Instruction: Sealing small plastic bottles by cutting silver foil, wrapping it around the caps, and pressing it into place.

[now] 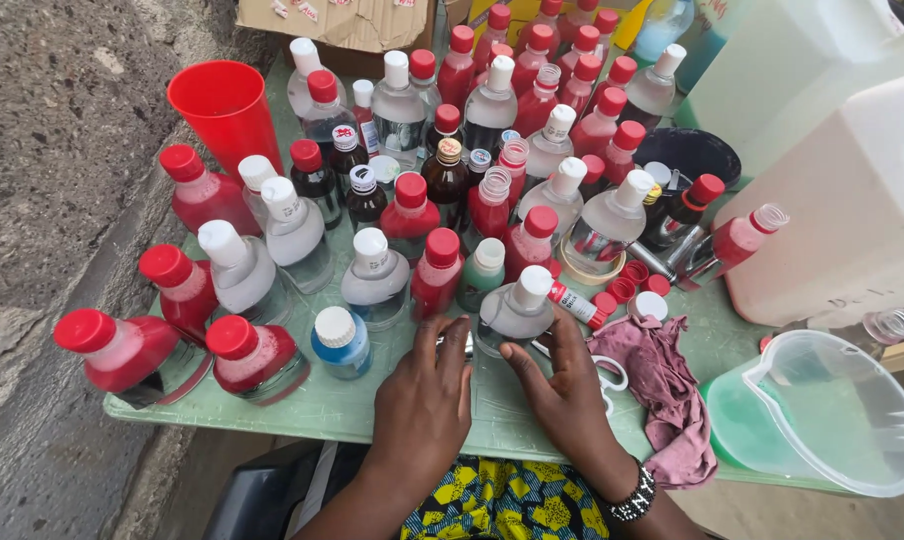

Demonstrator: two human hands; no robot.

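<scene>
Just below the middle of the frame, we rest both hands flat and apart on the pale green counter, left hand and right hand flanking the upright clear plastic bottle with a white cap, gripping nothing, the right nearer it.

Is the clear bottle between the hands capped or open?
Capped: the clear bottle carries a white cap; both hands rest beside it.
</scene>
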